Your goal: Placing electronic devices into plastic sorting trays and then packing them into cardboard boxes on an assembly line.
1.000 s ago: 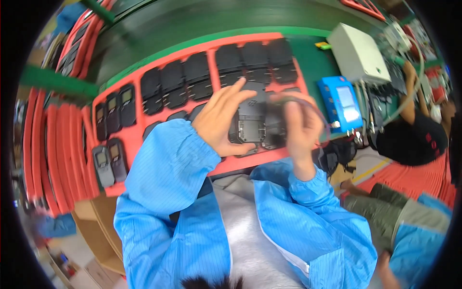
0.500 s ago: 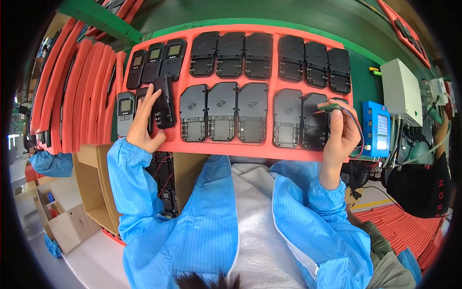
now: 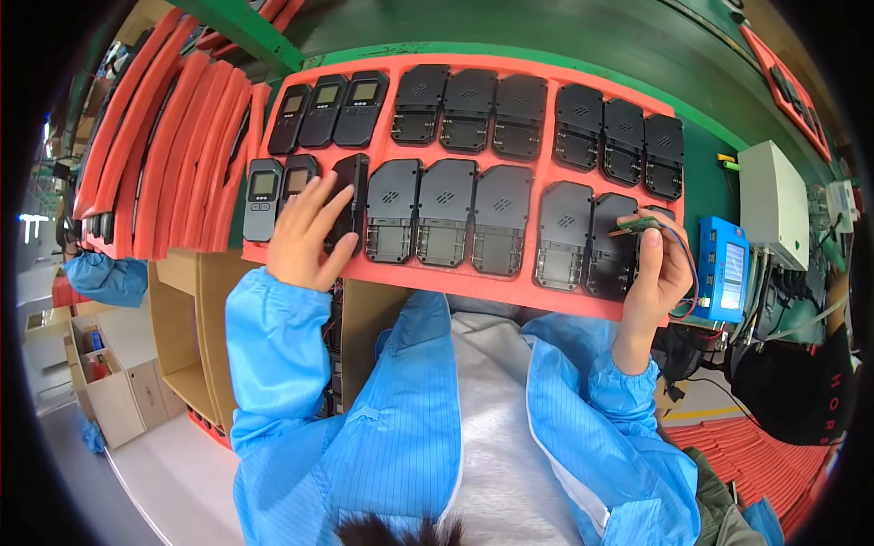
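A red foam tray (image 3: 537, 168) holds rows of black handheld devices. Most, like one black device (image 3: 503, 218), lie back up with their battery bays exposed. My left hand (image 3: 305, 232) is over the tray's near left part, fingers spread; its fingertips reach the edge of a black device (image 3: 358, 205), partly hidden by them. Under that hand lies a device with a screen (image 3: 299, 175), mostly covered. Beside it rests a grey handheld device (image 3: 262, 198) with a screen. At the near right, my right hand (image 3: 657, 273) pinches a small green circuit board (image 3: 643, 224) trailing thin wires.
Right of the tray stand a blue instrument (image 3: 724, 270) with a screen and a pale metal box (image 3: 772, 205) with cables. Upright red foam trays (image 3: 182, 155) are stacked at the left. Below the bench edge is an open cardboard box (image 3: 189, 337).
The whole view has shifted a little. My left hand's fingers have spread, and the black device beside them sits straighter in its row. My right hand keeps the circuit board.
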`<control>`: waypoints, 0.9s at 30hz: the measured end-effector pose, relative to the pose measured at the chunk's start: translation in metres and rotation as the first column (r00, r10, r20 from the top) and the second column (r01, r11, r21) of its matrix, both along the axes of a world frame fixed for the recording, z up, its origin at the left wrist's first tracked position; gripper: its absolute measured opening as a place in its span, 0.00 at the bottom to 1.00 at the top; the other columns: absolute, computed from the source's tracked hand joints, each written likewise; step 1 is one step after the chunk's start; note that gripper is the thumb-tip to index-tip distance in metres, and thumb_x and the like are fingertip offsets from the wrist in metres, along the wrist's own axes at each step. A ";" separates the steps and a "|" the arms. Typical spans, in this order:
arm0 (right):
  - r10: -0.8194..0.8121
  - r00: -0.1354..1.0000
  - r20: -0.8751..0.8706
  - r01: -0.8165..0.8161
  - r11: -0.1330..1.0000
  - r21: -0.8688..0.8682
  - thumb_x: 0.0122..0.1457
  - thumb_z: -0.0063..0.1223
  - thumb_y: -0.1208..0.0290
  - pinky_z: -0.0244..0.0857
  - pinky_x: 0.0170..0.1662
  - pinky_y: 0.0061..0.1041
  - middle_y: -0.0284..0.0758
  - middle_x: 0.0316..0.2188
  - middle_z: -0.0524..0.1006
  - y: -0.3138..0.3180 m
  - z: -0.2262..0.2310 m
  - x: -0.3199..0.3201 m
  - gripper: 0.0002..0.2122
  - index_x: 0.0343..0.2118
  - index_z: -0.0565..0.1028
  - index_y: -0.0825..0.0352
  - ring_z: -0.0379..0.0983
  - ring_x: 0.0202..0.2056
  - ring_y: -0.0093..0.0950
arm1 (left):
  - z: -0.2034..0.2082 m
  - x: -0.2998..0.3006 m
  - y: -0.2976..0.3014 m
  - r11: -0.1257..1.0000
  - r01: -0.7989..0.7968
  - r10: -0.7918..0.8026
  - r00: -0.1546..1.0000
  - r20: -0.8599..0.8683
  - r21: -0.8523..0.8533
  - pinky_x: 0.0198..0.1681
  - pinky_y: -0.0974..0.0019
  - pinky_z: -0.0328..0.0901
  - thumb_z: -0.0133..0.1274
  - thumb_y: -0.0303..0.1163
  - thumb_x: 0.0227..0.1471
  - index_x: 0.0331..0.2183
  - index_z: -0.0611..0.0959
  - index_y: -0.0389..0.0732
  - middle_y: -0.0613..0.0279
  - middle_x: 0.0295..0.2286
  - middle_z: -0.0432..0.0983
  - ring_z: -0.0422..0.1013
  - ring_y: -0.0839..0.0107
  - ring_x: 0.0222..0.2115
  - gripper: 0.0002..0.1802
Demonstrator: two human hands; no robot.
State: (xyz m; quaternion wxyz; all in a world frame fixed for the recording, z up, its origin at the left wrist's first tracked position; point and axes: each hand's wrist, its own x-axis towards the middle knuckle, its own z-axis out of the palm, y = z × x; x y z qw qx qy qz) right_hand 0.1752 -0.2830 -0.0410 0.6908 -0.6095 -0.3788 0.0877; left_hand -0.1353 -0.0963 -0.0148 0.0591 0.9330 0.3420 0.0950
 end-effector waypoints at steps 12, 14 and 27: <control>0.023 0.999 -0.032 -0.023 1.000 0.007 0.60 0.43 0.75 0.66 0.40 0.21 0.40 0.30 0.76 -0.003 0.000 0.001 0.09 0.38 0.71 0.75 0.72 0.33 0.25 | -0.004 -0.003 0.016 0.969 -0.248 0.246 0.965 0.092 0.011 0.48 0.58 0.61 0.54 0.36 0.42 0.45 0.74 0.44 0.57 0.41 0.71 0.66 0.56 0.43 0.24; 0.046 0.998 -0.036 -0.045 0.999 0.011 0.60 0.43 0.75 0.66 0.40 0.21 0.40 0.30 0.76 -0.005 0.000 0.002 0.09 0.38 0.71 0.75 0.72 0.33 0.25 | -0.008 -0.014 0.030 0.973 -0.231 0.224 0.960 0.169 0.021 0.48 0.58 0.61 0.55 0.36 0.42 0.45 0.73 0.45 0.56 0.41 0.71 0.66 0.56 0.42 0.25; 0.121 0.988 -0.091 -0.119 0.993 0.022 0.59 0.43 0.78 0.66 0.39 0.21 0.39 0.31 0.76 -0.012 -0.007 0.007 0.08 0.39 0.71 0.75 0.72 0.34 0.24 | 0.011 -0.008 0.083 0.968 -0.132 0.086 0.973 -0.214 -0.211 0.51 0.55 0.58 0.59 0.31 0.27 0.51 0.66 0.47 0.45 0.43 0.63 0.59 0.46 0.47 0.42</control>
